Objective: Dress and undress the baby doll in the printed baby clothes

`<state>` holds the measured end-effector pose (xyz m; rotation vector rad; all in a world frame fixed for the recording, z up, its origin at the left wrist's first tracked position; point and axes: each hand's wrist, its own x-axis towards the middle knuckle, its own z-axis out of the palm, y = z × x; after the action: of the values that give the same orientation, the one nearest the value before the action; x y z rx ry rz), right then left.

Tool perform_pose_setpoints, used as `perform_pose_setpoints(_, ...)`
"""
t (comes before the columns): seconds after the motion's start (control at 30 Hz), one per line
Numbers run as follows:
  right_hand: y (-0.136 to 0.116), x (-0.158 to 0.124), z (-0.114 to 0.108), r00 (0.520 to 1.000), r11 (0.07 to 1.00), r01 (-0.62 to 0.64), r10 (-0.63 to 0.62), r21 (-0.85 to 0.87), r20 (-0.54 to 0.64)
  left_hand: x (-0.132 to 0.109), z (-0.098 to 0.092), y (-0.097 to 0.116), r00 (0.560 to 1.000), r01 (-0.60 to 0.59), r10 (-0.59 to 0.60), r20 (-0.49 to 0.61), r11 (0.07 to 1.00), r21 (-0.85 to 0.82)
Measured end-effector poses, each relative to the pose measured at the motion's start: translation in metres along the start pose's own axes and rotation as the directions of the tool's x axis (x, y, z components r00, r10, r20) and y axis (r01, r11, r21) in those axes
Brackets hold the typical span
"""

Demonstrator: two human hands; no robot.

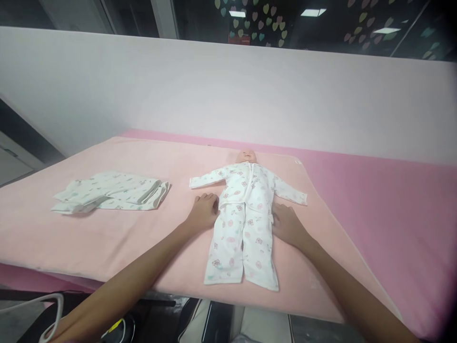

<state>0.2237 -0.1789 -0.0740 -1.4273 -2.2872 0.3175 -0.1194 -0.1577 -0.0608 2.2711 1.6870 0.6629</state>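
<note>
A baby doll (247,156) lies face up on the pink mat, dressed in a white printed top (246,183) with both sleeves spread outward. White printed trousers (232,243) lie flat below the top, their legs pointing toward me. My left hand (205,211) is at the left side of the waist, fingers curled and closed at the cloth edge. On the opposite side, my right hand (286,223) touches the waist edge, its fingers bent and their tips partly hidden by the cloth. What the fingertips pinch, if anything, is hard to make out.
Folded white printed cloth (117,190) lies on the left of the pink mat (143,247). Behind the table stands a white partition (228,95). A pink surface (374,205) extends to the right. A white cable (59,309) hangs at the lower left.
</note>
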Motion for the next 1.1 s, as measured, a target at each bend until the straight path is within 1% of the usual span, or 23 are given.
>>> perform_pose_setpoints(0.07, -0.005, 0.005, 0.01, 0.998, 0.998, -0.058, 0.058, 0.002, -0.01, 0.007, 0.01, 0.007, 0.999, 0.012, -0.014, 0.043, 0.999, 0.04)
perform_pose_setpoints(0.17, -0.01, 0.007, 0.013, 0.995, 0.993, -0.104, 0.103, 0.049, 0.01, 0.009, 0.015, 0.011, 0.995, 0.003, -0.003, 0.101, 1.0, -0.002)
perform_pose_setpoints(0.27, -0.012, 0.0, 0.002, 0.989, 0.985, -0.131, 0.121, 0.114, 0.088, 0.0, 0.01, 0.005, 0.993, 0.024, -0.02, 0.119, 0.999, -0.036)
perform_pose_setpoints(0.33, -0.012, -0.006, -0.007, 0.984, 0.98, -0.148, 0.133, 0.13, 0.117, -0.007, 0.005, 0.0, 0.993, 0.018, -0.014, 0.113, 0.999, -0.036)
perform_pose_setpoints(0.47, -0.012, -0.015, -0.02, 0.977, 0.984, -0.168, 0.158, 0.062, 0.141, -0.014, -0.003, 0.0, 0.993, -0.033, 0.034, 0.116, 0.999, -0.012)
perform_pose_setpoints(0.53, -0.014, -0.016, -0.026, 0.974, 0.982, -0.187, 0.183, 0.018, 0.133, -0.016, -0.009, 0.005, 0.996, -0.019, 0.018, 0.083, 1.0, 0.001)
perform_pose_setpoints(0.57, -0.016, -0.016, -0.029, 0.976, 0.982, -0.191, 0.19, 0.004, 0.106, -0.017, -0.012, 0.008, 0.999, -0.004, 0.004, 0.047, 1.0, -0.003)
perform_pose_setpoints(0.63, -0.022, -0.014, -0.036, 0.986, 0.986, -0.169, 0.169, 0.011, 0.005, -0.02, -0.017, 0.014, 0.999, 0.015, -0.016, -0.05, 1.0, -0.022)
perform_pose_setpoints(0.7, -0.031, -0.011, -0.043, 0.989, 0.993, -0.103, 0.108, 0.054, -0.103, -0.024, -0.022, 0.018, 0.991, -0.009, 0.007, -0.133, 1.0, -0.015)
perform_pose_setpoints(0.73, -0.036, -0.01, -0.047, 0.988, 0.995, -0.062, 0.073, 0.078, -0.136, -0.026, -0.023, 0.019, 0.986, -0.029, 0.03, -0.162, 1.0, 0.009)
perform_pose_setpoints(0.77, -0.041, -0.01, -0.05, 0.989, 0.995, -0.022, 0.036, 0.093, -0.145, -0.029, -0.024, 0.019, 0.982, -0.045, 0.053, -0.182, 0.998, 0.044)
perform_pose_setpoints(0.83, -0.048, -0.011, -0.056, 0.995, 0.993, 0.037, -0.026, 0.109, -0.1, -0.035, -0.024, 0.015, 0.979, -0.068, 0.089, -0.182, 0.991, 0.116)
perform_pose_setpoints(0.9, -0.052, -0.013, -0.06, 0.998, 0.989, 0.059, -0.054, 0.137, -0.043, -0.041, -0.026, 0.01, 0.983, -0.088, 0.113, -0.143, 0.982, 0.167)
perform_pose_setpoints(0.97, -0.054, -0.013, -0.063, 0.998, 0.98, 0.05, -0.044, 0.193, -0.034, -0.042, -0.031, 0.008, 0.986, -0.102, 0.123, -0.112, 0.98, 0.173)
perform_pose_setpoints(1.03, -0.056, -0.003, -0.063, 0.997, 0.969, 0.035, -0.019, 0.246, -0.068, -0.034, -0.039, 0.013, 0.984, -0.104, 0.121, -0.133, 0.987, 0.124)
perform_pose_setpoints(1.1, -0.057, 0.019, -0.061, 0.993, 0.961, 0.039, -0.006, 0.274, -0.117, -0.013, -0.048, 0.027, 0.972, -0.133, 0.136, -0.19, 0.991, 0.029)
